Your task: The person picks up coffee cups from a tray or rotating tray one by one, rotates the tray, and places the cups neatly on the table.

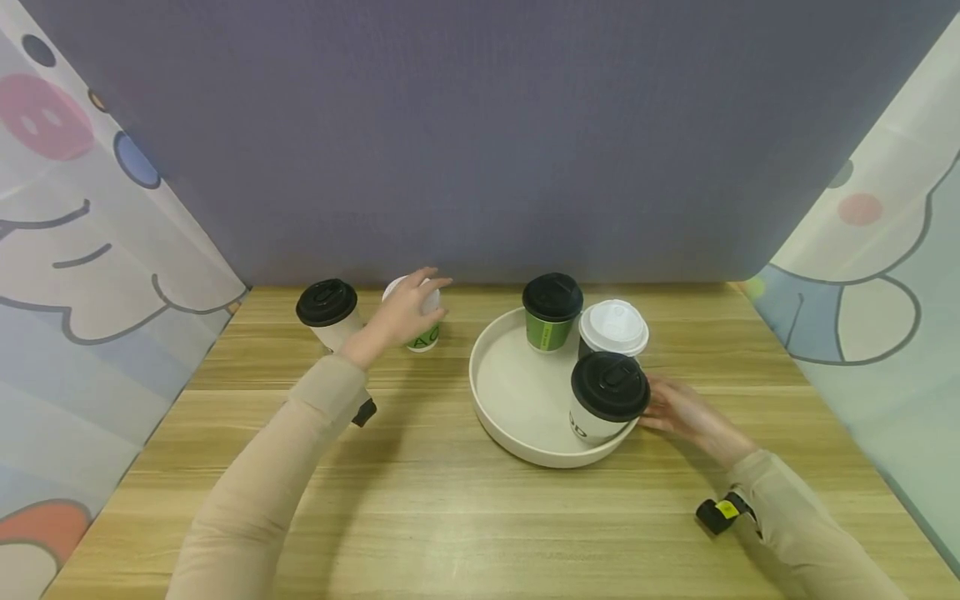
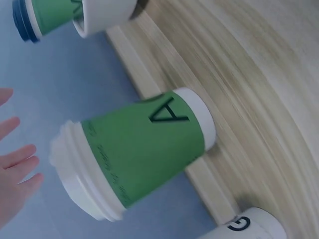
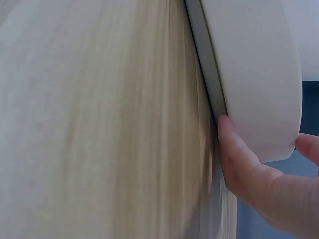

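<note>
The right hand (image 1: 686, 417) holds the tray (image 1: 517, 379) by its side: the fingers (image 3: 237, 152) are bent in to its lower edge while the thumb meets the upper rim, a narrow grip spanning just the wall. This probably steadies the tray on its loaded side without reaching among the cups. Whether the tray is raised there, I cannot tell.

Three lidded cups stand upright in it: the black-lidded green cup (image 1: 547, 333) at the back, the dark cup (image 1: 613, 327) with a white lid, and the OD cup (image 1: 611, 400) nearest the person. They sit close together toward the right rim, which leaves bare floor on the left, likely handy as room for more.

The left hand (image 1: 401, 317) is at the white-lidded green cup (image 2: 144, 149), which stands upright on the tabletop (image 1: 450, 517) left of the tray. Its fingers are spread wide and hold nothing; the left wrist view shows them apart from the lid. Coming in from above suits a cup that narrows toward its base, since the lid's edge would give a catch. The G cup (image 1: 327, 304), black-lidded, stands farther left, beside that forearm.
</note>
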A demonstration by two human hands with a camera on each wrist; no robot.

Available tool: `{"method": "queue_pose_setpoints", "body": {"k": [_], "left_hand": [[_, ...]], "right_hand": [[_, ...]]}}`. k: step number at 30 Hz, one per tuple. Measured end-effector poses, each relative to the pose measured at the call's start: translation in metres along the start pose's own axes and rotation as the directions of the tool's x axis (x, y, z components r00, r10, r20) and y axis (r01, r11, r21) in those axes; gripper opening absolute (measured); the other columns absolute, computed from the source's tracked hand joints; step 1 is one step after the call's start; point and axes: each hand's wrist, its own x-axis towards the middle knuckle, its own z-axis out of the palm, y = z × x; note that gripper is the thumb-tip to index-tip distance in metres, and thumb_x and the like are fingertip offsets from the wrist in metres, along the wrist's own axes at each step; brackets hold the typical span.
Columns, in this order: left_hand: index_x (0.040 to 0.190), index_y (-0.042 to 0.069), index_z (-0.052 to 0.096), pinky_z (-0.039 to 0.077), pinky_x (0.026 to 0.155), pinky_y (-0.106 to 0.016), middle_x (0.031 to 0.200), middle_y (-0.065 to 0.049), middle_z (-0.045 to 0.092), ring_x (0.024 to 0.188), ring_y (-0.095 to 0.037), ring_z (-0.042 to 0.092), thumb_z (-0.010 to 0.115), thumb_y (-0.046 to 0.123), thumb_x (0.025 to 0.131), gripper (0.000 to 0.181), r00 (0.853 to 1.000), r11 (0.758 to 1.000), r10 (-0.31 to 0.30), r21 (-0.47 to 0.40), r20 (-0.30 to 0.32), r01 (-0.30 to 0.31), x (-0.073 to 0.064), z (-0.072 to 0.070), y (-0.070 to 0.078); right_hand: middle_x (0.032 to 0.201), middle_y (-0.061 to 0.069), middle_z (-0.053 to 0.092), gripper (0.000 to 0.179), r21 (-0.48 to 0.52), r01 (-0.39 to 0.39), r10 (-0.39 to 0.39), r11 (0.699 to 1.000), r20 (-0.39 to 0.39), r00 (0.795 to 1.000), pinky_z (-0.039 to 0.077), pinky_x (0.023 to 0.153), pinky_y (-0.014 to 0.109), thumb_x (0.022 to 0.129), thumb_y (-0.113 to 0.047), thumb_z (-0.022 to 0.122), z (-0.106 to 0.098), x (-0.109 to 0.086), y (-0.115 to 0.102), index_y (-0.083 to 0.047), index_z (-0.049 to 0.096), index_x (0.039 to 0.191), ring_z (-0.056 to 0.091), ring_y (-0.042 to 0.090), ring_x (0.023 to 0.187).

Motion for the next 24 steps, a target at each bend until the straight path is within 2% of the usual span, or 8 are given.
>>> {"method": "queue_pose_setpoints", "body": {"k": [4, 8, 13, 19, 24], "left_hand": [[0.121, 0.002, 0.051, 0.034, 0.096, -0.045, 0.128, -0.023, 0.041, 0.118, -0.037, 0.039, 0.059, 0.019, 0.083, 0.043, 0.996, 0.996, 0.086, -0.002, -0.008, -0.086, -0.003, 0.003, 0.011], [0.115, -0.002, 0.054, 0.036, 0.095, -0.041, 0.12, -0.022, 0.048, 0.112, -0.034, 0.045, 0.062, 0.013, 0.079, 0.04, 0.99, 0.989, 0.144, -0.036, -0.012, -0.144, -0.007, 0.01, 0.023], [0.112, -0.002, 0.057, 0.039, 0.092, -0.039, 0.117, -0.02, 0.052, 0.108, -0.032, 0.049, 0.062, 0.017, 0.081, 0.036, 0.981, 0.981, 0.192, -0.048, 0.036, -0.19, -0.015, 0.016, 0.043], [0.109, 0.005, 0.06, 0.039, 0.092, -0.04, 0.116, -0.016, 0.053, 0.11, -0.03, 0.049, 0.059, 0.022, 0.083, 0.031, 0.966, 0.97, 0.243, -0.04, 0.093, -0.24, -0.026, 0.019, 0.068], [0.109, 0.006, 0.061, 0.04, 0.091, -0.037, 0.115, -0.015, 0.054, 0.107, -0.028, 0.051, 0.059, 0.021, 0.083, 0.029, 0.944, 0.952, 0.307, -0.049, 0.117, -0.303, -0.031, 0.023, 0.082]], "right_hand": [[0.091, -0.003, 0.062, 0.012, -0.011, -0.017, 0.017, 1.0, -0.034, 0.999, 0.048, 0.077, 0.027, 0.094, -0.015, 0.04, 0.001, -0.001, -0.001, -0.019, 0.05, 0.099, 0.059, 0.011, 0.084], [0.09, -0.004, 0.061, 0.009, -0.016, -0.03, 0.028, 0.999, -0.062, 0.998, 0.048, 0.076, 0.027, 0.094, -0.016, 0.04, 0.003, -0.001, -0.002, -0.017, 0.045, 0.101, 0.059, 0.01, 0.083], [0.089, -0.004, 0.061, 0.009, -0.015, -0.035, 0.034, 0.999, -0.075, 0.997, 0.049, 0.076, 0.026, 0.094, -0.015, 0.038, 0.003, -0.001, -0.002, -0.016, 0.044, 0.101, 0.059, 0.01, 0.082], [0.09, -0.005, 0.061, 0.026, -0.048, -0.038, 0.034, 0.998, -0.09, 0.995, 0.048, 0.077, 0.027, 0.095, -0.018, 0.038, 0.004, -0.001, -0.003, -0.004, 0.036, 0.117, 0.059, 0.01, 0.084], [0.091, -0.005, 0.06, 0.03, -0.054, -0.045, 0.04, 0.998, -0.09, 0.995, 0.048, 0.078, 0.028, 0.095, -0.019, 0.038, 0.004, -0.001, -0.003, -0.002, 0.034, 0.12, 0.058, 0.01, 0.085]]}}
